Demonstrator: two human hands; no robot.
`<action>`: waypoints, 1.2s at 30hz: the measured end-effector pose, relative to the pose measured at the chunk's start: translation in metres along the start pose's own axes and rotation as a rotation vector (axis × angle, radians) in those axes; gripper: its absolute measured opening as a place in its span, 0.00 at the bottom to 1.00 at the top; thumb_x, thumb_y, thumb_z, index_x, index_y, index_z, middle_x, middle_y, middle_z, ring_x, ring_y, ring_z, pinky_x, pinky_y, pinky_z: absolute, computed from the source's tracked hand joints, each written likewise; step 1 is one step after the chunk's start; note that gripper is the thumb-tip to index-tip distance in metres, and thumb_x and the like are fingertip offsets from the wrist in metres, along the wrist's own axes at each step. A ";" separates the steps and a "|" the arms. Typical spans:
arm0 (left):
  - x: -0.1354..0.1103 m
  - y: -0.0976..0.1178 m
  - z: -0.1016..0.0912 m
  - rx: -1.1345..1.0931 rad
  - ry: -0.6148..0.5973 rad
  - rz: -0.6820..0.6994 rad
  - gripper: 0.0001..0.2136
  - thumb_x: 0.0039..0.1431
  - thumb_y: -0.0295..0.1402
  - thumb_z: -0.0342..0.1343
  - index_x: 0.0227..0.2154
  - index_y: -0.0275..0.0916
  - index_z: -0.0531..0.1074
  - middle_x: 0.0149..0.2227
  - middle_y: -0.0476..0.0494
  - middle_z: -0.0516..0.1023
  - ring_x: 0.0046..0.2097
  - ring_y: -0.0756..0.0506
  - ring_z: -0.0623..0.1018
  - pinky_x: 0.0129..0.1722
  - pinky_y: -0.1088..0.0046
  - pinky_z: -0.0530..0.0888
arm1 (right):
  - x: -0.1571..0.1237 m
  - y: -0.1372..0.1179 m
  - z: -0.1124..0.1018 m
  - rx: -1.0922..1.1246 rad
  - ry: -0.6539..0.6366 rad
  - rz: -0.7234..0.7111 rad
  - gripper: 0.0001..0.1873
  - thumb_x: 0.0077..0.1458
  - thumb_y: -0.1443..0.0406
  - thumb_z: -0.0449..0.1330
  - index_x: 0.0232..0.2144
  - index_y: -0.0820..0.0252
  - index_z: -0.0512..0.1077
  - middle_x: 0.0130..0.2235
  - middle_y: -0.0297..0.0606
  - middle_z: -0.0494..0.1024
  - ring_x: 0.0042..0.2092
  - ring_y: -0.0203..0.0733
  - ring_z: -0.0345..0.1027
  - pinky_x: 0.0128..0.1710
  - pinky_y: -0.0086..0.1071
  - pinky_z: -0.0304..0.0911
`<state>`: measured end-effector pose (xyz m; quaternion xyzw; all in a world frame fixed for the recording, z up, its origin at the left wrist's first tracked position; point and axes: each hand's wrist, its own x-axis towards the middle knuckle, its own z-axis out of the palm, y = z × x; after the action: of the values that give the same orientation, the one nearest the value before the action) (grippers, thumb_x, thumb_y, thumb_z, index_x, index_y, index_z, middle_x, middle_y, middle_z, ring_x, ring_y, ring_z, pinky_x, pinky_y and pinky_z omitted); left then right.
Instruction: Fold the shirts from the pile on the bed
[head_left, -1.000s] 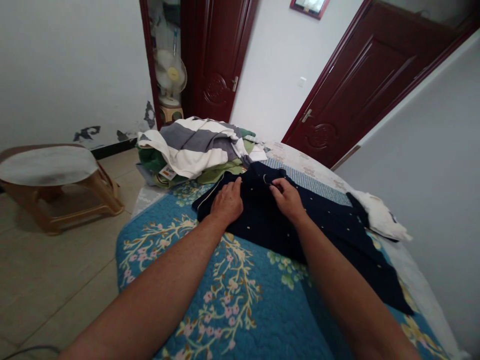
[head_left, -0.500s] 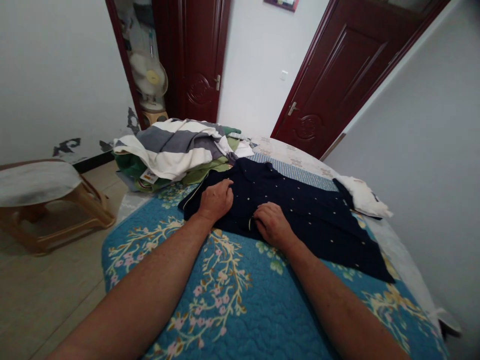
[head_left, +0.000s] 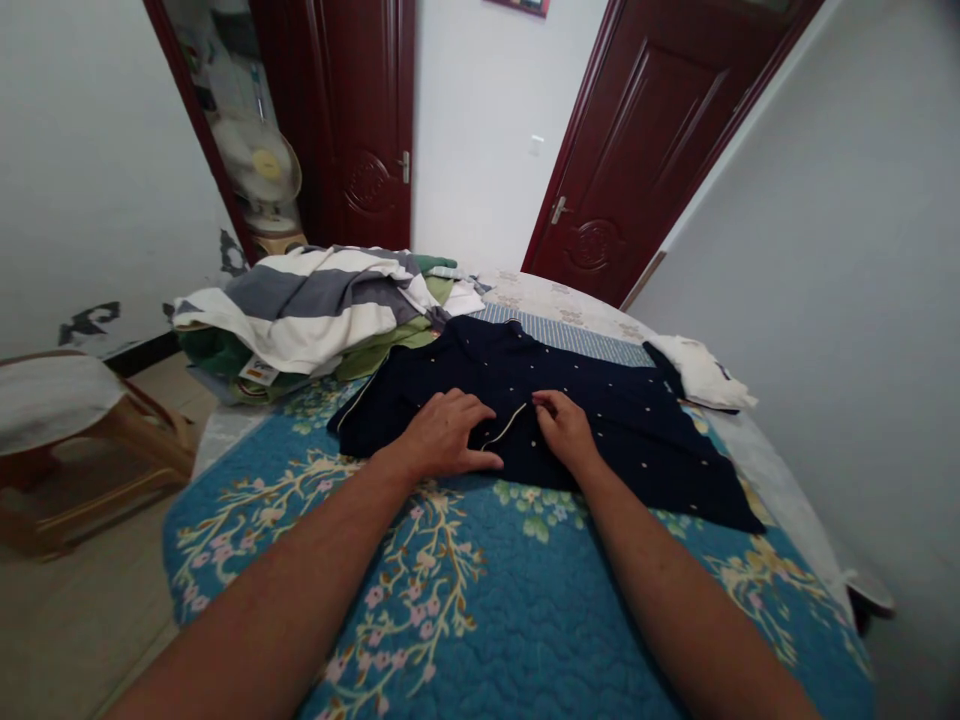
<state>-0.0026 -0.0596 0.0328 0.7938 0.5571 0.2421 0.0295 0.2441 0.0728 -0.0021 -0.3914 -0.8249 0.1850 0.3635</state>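
Observation:
A navy shirt (head_left: 622, 420) with small white dots lies spread across the blue flowered quilt (head_left: 555, 600). One of its sleeves is folded in over the body, and its pale-trimmed edge (head_left: 510, 425) runs between my hands. My left hand (head_left: 446, 435) rests on the near left part of the cloth, fingers and thumb apart around the sleeve. At the other end of that pale edge, the fingertips of my right hand (head_left: 566, 425) are pinched together on the navy cloth.
A heap of clothes (head_left: 322, 300), with a grey-and-white striped piece on top, sits at the back left. White and dark folded cloth (head_left: 705, 370) lies at the right edge. A stool (head_left: 82, 430) stands on the left, a fan (head_left: 259, 165) behind, and a wall on the right.
My left hand has slid toward the near edge and opened beside the sleeve. My right hand has moved slightly away from me, drawing the pale-trimmed edge out straighter. The view has shifted right.

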 end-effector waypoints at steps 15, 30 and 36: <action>0.010 -0.021 -0.004 -0.564 0.173 -0.451 0.11 0.61 0.39 0.54 0.38 0.41 0.78 0.35 0.49 0.81 0.39 0.42 0.79 0.42 0.68 0.73 | 0.008 0.006 0.011 -0.147 -0.175 -0.090 0.10 0.63 0.69 0.61 0.42 0.54 0.81 0.46 0.40 0.80 0.51 0.46 0.73 0.55 0.39 0.68; 0.007 -0.018 0.004 -0.415 -0.004 -0.182 0.11 0.62 0.40 0.58 0.39 0.42 0.83 0.41 0.43 0.84 0.46 0.40 0.81 0.52 0.62 0.76 | 0.000 -0.005 0.010 -0.173 -0.172 -0.112 0.29 0.68 0.63 0.59 0.69 0.53 0.67 0.61 0.48 0.74 0.61 0.50 0.69 0.64 0.47 0.65; 0.006 -0.012 0.016 -0.123 -0.064 -0.079 0.13 0.64 0.35 0.58 0.48 0.45 0.82 0.46 0.42 0.83 0.52 0.40 0.81 0.67 0.54 0.68 | -0.004 -0.011 0.007 -0.112 -0.057 -0.080 0.24 0.67 0.59 0.60 0.63 0.57 0.71 0.58 0.49 0.75 0.51 0.48 0.75 0.53 0.42 0.72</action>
<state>-0.0052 -0.0463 0.0169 0.7754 0.5706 0.2491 0.1055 0.2349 0.0626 -0.0021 -0.3722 -0.8591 0.1349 0.3244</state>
